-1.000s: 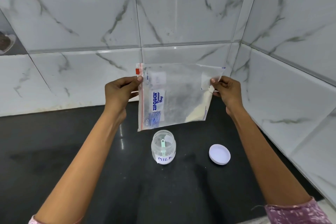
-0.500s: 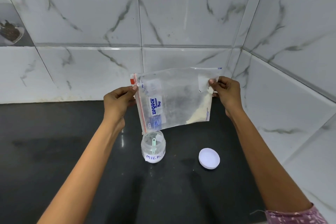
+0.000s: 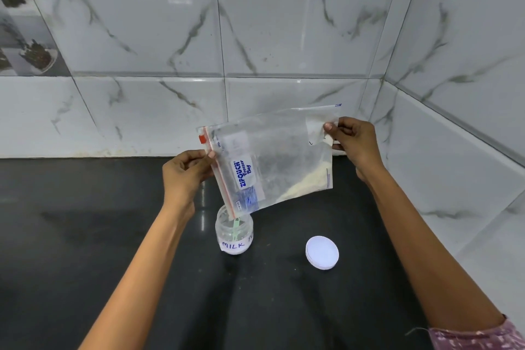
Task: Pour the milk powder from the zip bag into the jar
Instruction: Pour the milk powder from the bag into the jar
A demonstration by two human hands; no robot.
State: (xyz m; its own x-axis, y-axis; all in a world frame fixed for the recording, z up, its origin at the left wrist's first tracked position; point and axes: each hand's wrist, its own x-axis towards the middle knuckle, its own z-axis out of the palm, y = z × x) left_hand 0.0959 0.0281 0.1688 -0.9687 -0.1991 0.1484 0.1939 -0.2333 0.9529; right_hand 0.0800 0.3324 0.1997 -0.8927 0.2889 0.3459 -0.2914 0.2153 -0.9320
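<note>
A clear zip bag [image 3: 272,159] with a red zip strip and a blue-lettered label hangs tilted over the counter. My left hand [image 3: 187,170] pinches its zip edge. My right hand [image 3: 352,142] grips the raised far end. Pale milk powder [image 3: 306,182] lies along the bag's lower right edge. The bag's lower left corner dips into the mouth of a small clear jar [image 3: 234,231] labelled MILK, which stands open with a green scoop inside.
The jar's white lid [image 3: 322,252] lies on the black counter [image 3: 113,236] to the right of the jar. Marble-patterned tiled walls [image 3: 255,37] close the back and the right side, meeting in a corner.
Both hands have lowered the bag and tipped it, the right end higher. Its zip corner now reaches into the jar's mouth, where before it hung above.
</note>
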